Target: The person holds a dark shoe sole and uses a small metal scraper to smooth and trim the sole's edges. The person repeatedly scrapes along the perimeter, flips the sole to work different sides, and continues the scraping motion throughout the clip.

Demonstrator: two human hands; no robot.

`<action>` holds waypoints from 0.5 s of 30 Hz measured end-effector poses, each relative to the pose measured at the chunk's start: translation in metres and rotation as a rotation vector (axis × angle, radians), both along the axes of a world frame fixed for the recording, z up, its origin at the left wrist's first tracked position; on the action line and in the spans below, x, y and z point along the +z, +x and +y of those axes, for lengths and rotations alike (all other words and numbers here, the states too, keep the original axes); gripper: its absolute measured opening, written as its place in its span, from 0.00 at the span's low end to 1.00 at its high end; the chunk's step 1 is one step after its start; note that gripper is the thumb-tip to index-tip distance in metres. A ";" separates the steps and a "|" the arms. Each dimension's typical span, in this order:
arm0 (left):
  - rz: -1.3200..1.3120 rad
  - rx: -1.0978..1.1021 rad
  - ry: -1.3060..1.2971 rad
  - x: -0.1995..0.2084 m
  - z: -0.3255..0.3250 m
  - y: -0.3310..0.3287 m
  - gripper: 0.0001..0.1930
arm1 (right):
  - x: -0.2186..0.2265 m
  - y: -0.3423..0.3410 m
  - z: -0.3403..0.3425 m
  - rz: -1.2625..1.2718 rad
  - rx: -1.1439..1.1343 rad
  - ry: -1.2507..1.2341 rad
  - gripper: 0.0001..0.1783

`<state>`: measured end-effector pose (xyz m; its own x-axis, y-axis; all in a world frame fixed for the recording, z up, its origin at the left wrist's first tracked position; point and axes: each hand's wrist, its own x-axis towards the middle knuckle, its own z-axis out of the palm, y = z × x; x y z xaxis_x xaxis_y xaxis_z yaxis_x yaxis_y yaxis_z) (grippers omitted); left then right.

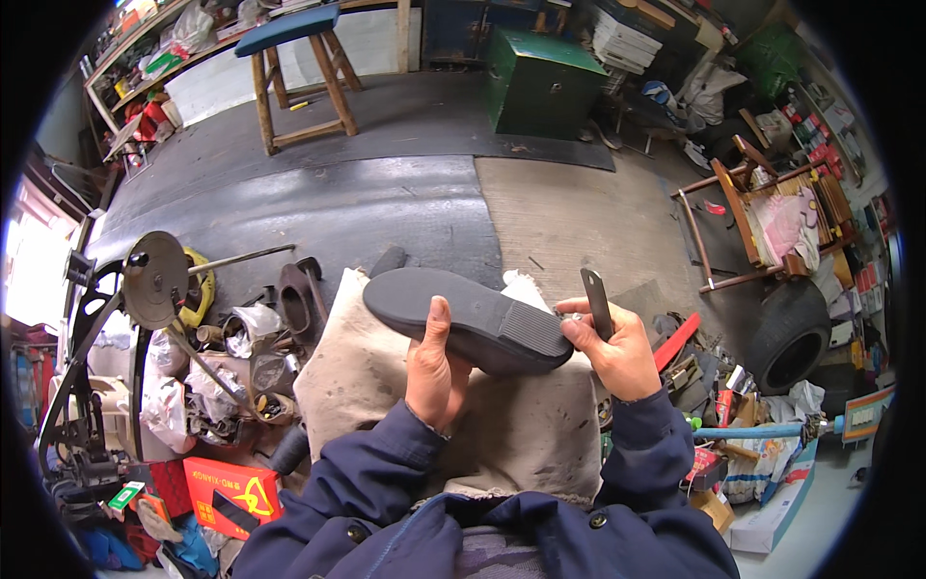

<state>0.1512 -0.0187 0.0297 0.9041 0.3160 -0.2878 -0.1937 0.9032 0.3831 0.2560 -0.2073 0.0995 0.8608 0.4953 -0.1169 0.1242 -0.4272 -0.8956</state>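
Observation:
A black shoe (439, 297) lies sole up over my lap, its ridged heel toward the right. My left hand (439, 376) grips it from below and the near side, with the thumb pressed on the sole's edge. In my right hand (622, 355), beside the heel, is a flat dark metal tool (596, 301) with a hole near its upper end. Its lower end is hidden by my fingers. My right thumb and forefinger pinch together close to the heel's edge; whether they touch the shoe I cannot tell. A stained beige apron (521, 434) covers my lap.
At left stands a black machine with a round plate (156, 280), near bags of parts and a red box (231, 495). A blue-topped stool (289, 34) and a green chest (540, 82) are farther off. To the right are a wooden chair (738, 207), a tyre (789, 333) and scattered tools.

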 end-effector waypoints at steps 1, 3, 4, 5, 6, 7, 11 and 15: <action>0.002 0.028 0.037 0.000 0.001 0.001 0.26 | 0.001 -0.003 0.003 0.047 0.056 0.100 0.19; 0.017 0.088 0.104 -0.001 0.002 0.003 0.26 | 0.004 -0.010 0.006 0.172 0.078 0.156 0.21; 0.030 0.095 0.106 -0.002 0.003 0.003 0.27 | 0.004 -0.012 0.009 0.176 0.092 0.157 0.20; 0.023 0.103 0.120 -0.003 0.005 0.002 0.26 | 0.004 -0.014 0.011 0.191 0.092 0.142 0.19; 0.015 0.109 0.134 -0.003 0.007 0.002 0.25 | 0.005 -0.015 0.012 0.205 0.090 0.126 0.19; -0.004 0.118 0.145 -0.004 0.008 0.001 0.24 | 0.005 -0.016 0.012 0.218 0.088 0.110 0.18; -0.046 0.121 0.219 -0.007 0.010 -0.003 0.22 | 0.000 -0.018 0.016 0.142 0.052 0.172 0.17; -0.132 0.059 0.259 -0.007 0.002 -0.006 0.22 | -0.002 -0.015 0.007 0.061 -0.085 0.140 0.17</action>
